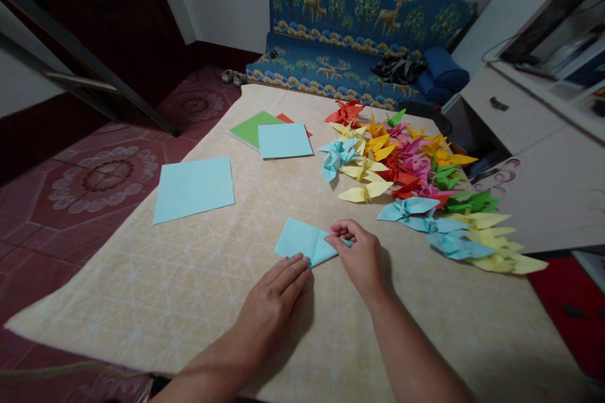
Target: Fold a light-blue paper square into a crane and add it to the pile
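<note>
A folded light blue sheet of origami paper (299, 238) lies on the table in front of me, with a crease down its middle. My left hand (278, 293) rests flat on its near edge, fingers stretched out side by side. At the paper's right end, my right hand (359, 252) pinches a corner between thumb and fingers. That corner is partly hidden behind the fingers. To the left lies a flat light blue sheet (195, 190). Beyond my hands is another blue sheet (285, 140), on top of a green sheet (255, 128) and a red one (286, 118).
Many folded paper cranes (409, 167) in several colours crowd the right side of the cloth-covered table (155, 302). A blue patterned sofa (331, 44) stands behind the table. On the right is a white cabinet (543, 170), and a ladder (85, 56) leans at the left.
</note>
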The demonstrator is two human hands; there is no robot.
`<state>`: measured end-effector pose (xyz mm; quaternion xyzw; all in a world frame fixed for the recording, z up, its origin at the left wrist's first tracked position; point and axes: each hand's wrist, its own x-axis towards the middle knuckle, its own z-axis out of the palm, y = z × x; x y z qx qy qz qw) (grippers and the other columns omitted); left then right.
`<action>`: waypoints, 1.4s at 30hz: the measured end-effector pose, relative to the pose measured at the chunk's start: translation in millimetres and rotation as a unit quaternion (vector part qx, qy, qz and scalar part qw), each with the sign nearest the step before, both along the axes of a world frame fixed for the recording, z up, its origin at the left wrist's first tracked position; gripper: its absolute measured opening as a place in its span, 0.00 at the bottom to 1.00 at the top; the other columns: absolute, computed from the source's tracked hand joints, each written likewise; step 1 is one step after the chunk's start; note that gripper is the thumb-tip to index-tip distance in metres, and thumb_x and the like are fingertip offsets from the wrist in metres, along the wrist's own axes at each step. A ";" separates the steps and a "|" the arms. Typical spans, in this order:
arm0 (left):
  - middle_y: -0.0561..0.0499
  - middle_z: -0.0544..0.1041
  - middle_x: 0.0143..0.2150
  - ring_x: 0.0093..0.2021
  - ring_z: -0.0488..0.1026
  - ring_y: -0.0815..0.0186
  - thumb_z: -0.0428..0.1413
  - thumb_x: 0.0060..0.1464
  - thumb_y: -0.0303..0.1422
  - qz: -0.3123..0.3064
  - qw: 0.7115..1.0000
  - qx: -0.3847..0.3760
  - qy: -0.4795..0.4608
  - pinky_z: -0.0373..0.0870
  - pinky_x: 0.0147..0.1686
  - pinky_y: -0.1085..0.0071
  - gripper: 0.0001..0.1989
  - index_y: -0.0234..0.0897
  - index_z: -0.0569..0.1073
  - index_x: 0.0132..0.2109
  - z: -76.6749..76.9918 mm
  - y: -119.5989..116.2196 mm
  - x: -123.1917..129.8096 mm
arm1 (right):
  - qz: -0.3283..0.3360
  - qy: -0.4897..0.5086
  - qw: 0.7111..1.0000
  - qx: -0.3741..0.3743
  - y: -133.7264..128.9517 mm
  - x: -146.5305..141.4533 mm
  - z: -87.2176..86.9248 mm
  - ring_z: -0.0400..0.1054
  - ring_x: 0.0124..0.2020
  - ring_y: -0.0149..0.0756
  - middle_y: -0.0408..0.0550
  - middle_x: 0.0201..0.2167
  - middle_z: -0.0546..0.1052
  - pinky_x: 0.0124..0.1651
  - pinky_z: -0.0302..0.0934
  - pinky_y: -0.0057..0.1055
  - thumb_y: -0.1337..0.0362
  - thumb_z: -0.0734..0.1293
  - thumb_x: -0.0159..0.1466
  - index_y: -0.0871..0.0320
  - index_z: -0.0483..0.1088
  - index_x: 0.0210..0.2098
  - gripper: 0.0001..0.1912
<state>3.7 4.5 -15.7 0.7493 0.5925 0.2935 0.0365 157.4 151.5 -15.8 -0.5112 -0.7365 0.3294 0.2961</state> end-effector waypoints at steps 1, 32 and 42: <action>0.40 0.77 0.55 0.56 0.74 0.54 0.51 0.60 0.24 0.000 1.000 0.004 0.004 0.74 0.55 0.54 0.16 0.31 0.74 0.54 0.4 0.1 0.2 | 0.000 0.002 1.000 0.005 -0.5 -0.7 0.8 0.73 0.31 0.35 0.42 0.29 0.79 0.35 0.65 0.30 0.63 0.71 0.57 0.51 0.73 0.34 0.05; 0.41 0.78 0.52 0.53 0.75 0.55 0.49 0.61 0.23 0.007 1.000 0.014 0.004 0.76 0.53 0.58 0.13 0.31 0.74 0.50 -0.7 0.5 2.3 | -0.019 -0.060 0.995 0.076 -0.3 -10.7 -4.1 0.75 0.33 0.38 0.42 0.30 0.81 0.36 0.64 0.31 0.63 0.71 0.57 0.50 0.74 0.33 0.03; 0.40 0.75 0.48 0.44 0.74 0.56 0.51 0.61 0.24 0.014 0.992 -0.049 0.116 0.77 0.44 0.59 0.23 0.31 0.63 0.63 5.0 5.1 15.7 | -0.021 -0.089 0.992 0.086 -1.6 -11.1 -1.3 0.75 0.33 0.37 0.42 0.30 0.81 0.35 0.62 0.29 0.62 0.71 0.58 0.50 0.74 0.33 0.02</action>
